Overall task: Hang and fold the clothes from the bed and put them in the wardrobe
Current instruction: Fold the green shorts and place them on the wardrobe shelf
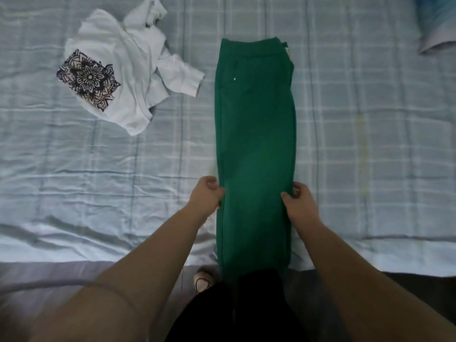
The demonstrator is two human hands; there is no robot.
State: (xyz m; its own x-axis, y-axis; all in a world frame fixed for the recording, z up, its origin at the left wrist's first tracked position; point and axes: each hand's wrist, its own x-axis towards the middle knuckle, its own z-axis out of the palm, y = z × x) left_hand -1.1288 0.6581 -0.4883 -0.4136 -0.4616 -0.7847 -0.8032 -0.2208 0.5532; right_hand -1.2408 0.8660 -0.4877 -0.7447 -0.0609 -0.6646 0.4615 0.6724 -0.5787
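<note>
Green trousers [255, 144] lay lengthwise on checked bed [370, 144], waistband far; pale waistband tag [286, 49] unreadable. Left hand [208, 193] and right hand [299, 201] pinched opposite side edges, fingers curled.

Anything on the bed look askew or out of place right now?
Only the white T-shirt: it lies crumpled, sleeves bunched, left of the green trousers. Those lie straight, left hand and right hand pinching their edges.

Bed [357, 119]: pale blue plaid sheet, lightly creased
Pillow [435, 25]: blue, far right corner
Floor [424, 285]: dark, beside bed edge
Light: dim, cool
</note>
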